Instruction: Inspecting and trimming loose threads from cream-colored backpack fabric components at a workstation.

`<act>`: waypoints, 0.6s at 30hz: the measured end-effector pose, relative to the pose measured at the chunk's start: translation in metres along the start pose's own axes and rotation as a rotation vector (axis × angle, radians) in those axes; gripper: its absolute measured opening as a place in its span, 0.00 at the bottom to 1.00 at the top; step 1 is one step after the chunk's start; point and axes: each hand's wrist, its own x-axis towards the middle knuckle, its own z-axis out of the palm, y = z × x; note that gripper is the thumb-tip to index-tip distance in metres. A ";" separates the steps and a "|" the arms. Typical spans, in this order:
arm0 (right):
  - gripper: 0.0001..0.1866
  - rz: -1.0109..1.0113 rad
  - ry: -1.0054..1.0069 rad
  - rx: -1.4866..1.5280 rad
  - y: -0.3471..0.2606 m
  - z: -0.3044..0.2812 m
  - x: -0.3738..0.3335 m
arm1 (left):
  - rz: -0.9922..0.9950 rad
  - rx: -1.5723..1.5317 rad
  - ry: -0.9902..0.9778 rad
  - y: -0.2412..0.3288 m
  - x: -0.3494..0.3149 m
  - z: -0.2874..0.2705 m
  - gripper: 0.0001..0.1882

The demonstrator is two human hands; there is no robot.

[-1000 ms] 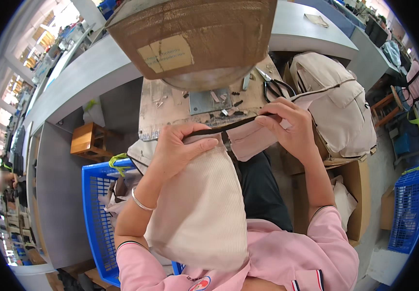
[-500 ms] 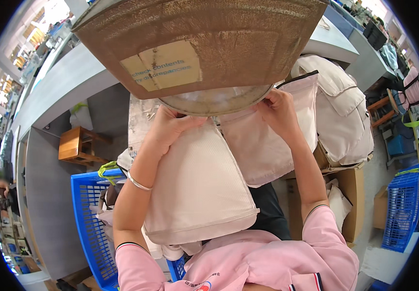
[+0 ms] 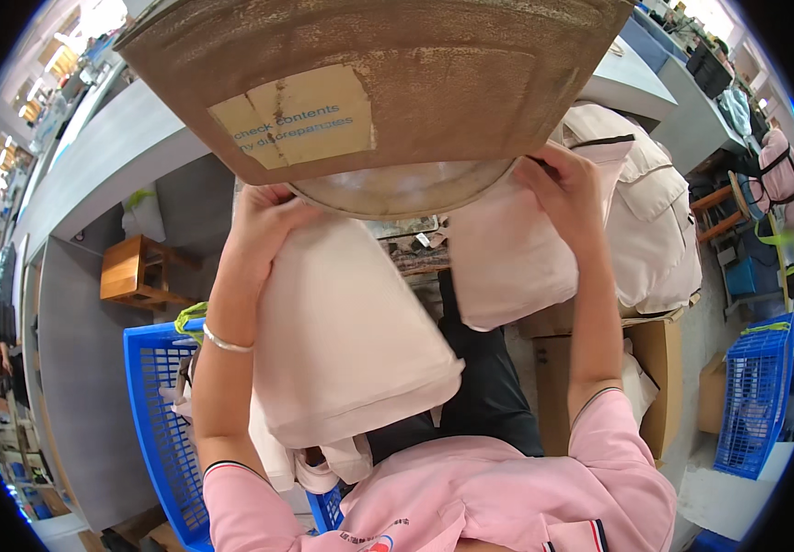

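My left hand (image 3: 266, 228) grips the top edge of a cream fabric panel (image 3: 346, 331) that hangs down over my lap, its lower edge seamed. A smaller cream fabric piece (image 3: 512, 262), with a dark strip along its top edge, hangs from my right hand (image 3: 558, 195). Both hands are closed with thumbs against the cloth, and a gap separates the two pieces. The fingertips are partly hidden by a worn brown box-shaped thing (image 3: 415, 101) with a pale label, and the round translucent rim (image 3: 406, 189) beneath it.
A blue plastic basket (image 3: 153, 405) with cloth in it stands at my left. A wooden stool (image 3: 130, 271) is beyond it, under the grey table (image 3: 130, 152). At right are a stack of cream bags (image 3: 655, 221), a cardboard box (image 3: 662, 386) and another blue basket (image 3: 756, 396).
My hands have moved apart, left hand leftward and right hand rightward. The two cloth pieces, which overlapped before, now hang separately, and my dark trousers and a metal part show between them.
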 end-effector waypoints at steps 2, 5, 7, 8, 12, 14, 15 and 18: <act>0.05 -0.009 -0.067 -0.117 -0.007 -0.014 -0.018 | 0.006 0.066 -0.050 -0.006 -0.015 0.010 0.07; 0.05 -0.154 -0.053 -0.342 -0.010 -0.032 -0.063 | -0.036 0.264 -0.180 -0.005 -0.040 0.017 0.11; 0.04 -0.123 0.013 -0.414 -0.009 -0.057 -0.091 | -0.030 0.453 -0.151 -0.001 -0.054 0.028 0.12; 0.05 -0.104 0.050 -0.433 -0.002 -0.072 -0.103 | -0.003 0.514 -0.092 0.000 -0.061 0.031 0.15; 0.07 0.203 0.239 -0.507 0.057 -0.183 -0.142 | 0.204 0.706 -0.038 0.006 -0.071 0.041 0.18; 0.09 0.398 0.273 -0.569 0.077 -0.248 -0.154 | 0.259 0.754 -0.020 0.008 -0.073 0.048 0.18; 0.10 0.464 0.198 -0.592 0.094 -0.279 -0.158 | 0.317 0.815 -0.011 0.010 -0.076 0.053 0.18; 0.13 -0.198 0.189 -1.296 0.132 -0.294 -0.181 | 0.382 0.913 0.040 0.009 -0.076 0.074 0.22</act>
